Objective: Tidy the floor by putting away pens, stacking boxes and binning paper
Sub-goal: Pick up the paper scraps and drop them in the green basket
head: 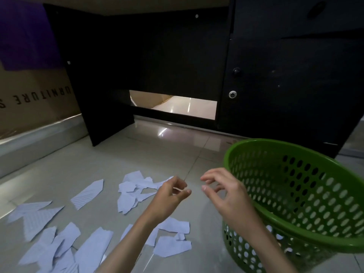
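Several torn pieces of white lined paper lie scattered over the tiled floor at the lower left and centre. A green perforated plastic basket stands at the right; bits of paper show through its holes near the bottom. My left hand hovers above a heap of scraps, fingers loosely curled, nothing clearly held. My right hand floats just left of the basket's rim with fingers relaxed and empty. No pens or small boxes are in view.
A black desk with a drawer cabinet fills the background, its side panel reaching the floor at the left. A large cardboard box stands at the far left behind a low metal ledge.
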Demonstrator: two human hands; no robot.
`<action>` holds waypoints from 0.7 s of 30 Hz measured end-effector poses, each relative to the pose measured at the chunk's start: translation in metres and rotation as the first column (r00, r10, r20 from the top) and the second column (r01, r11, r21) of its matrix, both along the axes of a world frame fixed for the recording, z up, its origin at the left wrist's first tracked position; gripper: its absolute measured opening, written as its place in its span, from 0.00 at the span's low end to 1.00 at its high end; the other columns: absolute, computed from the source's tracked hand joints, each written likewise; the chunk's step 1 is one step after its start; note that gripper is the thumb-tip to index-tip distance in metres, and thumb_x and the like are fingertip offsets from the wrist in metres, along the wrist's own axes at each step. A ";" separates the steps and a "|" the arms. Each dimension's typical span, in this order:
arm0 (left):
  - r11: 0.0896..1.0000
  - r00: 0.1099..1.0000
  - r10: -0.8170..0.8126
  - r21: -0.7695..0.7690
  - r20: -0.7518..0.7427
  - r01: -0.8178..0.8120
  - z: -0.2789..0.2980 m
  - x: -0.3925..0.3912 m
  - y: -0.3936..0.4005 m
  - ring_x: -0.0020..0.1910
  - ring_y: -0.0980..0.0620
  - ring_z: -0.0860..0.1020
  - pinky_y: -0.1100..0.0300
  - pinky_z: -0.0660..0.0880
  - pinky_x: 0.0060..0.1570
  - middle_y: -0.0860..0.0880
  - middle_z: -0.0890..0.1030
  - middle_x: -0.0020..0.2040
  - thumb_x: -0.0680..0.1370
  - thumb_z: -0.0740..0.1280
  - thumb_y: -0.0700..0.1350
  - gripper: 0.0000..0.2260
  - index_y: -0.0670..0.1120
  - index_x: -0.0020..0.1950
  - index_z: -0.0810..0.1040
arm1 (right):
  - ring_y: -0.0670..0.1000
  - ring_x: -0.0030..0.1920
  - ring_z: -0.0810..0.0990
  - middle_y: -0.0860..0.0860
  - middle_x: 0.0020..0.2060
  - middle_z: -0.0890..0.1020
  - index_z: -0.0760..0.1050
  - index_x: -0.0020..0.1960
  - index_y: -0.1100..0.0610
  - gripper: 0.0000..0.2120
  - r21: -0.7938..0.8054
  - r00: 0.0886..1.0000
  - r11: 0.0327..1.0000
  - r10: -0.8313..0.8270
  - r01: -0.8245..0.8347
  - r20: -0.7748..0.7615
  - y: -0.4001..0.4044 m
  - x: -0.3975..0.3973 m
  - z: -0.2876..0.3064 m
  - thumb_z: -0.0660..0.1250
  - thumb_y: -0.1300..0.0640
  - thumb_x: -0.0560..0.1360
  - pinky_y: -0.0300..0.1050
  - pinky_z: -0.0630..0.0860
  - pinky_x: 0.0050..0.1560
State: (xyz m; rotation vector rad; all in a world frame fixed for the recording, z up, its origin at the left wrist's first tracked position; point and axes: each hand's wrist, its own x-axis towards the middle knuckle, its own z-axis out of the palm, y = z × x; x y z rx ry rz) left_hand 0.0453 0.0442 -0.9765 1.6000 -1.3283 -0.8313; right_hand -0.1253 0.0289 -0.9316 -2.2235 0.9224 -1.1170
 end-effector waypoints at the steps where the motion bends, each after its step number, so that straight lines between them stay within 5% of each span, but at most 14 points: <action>1: 1.000 1.000 0.017 0.016 0.002 -0.017 -0.007 0.007 0.003 0.45 0.55 0.75 0.66 0.70 0.41 0.48 0.77 0.51 0.77 0.67 0.46 0.07 0.43 0.50 0.75 | 0.40 0.49 0.75 0.40 0.48 0.75 0.78 0.48 0.53 0.04 0.021 1.000 0.999 0.025 -0.024 -0.013 -0.001 0.007 -0.009 0.66 0.60 0.75 0.31 0.72 0.47; 10: 0.965 0.983 0.152 0.198 0.102 -0.170 -0.096 0.040 0.027 0.43 0.53 0.74 0.64 0.71 0.42 0.48 0.77 0.47 0.77 0.66 0.44 0.04 0.46 0.48 0.72 | 0.45 0.46 0.76 0.48 0.47 0.77 0.77 0.49 0.57 0.05 0.289 0.971 0.957 0.099 -0.033 -0.216 -0.029 0.048 -0.130 0.65 0.63 0.75 0.35 0.73 0.43; 17: 0.932 0.934 0.071 0.310 0.351 -0.187 -0.159 0.045 0.033 0.57 0.49 0.72 0.60 0.72 0.56 0.46 0.74 0.59 0.78 0.64 0.45 0.11 0.44 0.58 0.71 | 0.49 0.44 0.76 0.52 0.47 0.78 0.76 0.49 0.60 0.04 0.456 0.933 0.883 0.062 0.114 -0.353 -0.043 0.055 -0.194 0.66 0.62 0.74 0.41 0.73 0.48; 21: 0.926 0.873 -0.012 0.336 0.487 -0.175 -0.177 0.048 0.028 0.60 0.48 0.70 0.56 0.72 0.59 0.48 0.73 0.62 0.78 0.63 0.44 0.13 0.46 0.62 0.70 | 0.49 0.42 0.73 0.49 0.44 0.75 0.73 0.47 0.56 0.06 0.467 0.888 0.847 -0.015 0.255 -0.459 -0.043 0.063 -0.212 0.67 0.55 0.74 0.41 0.70 0.43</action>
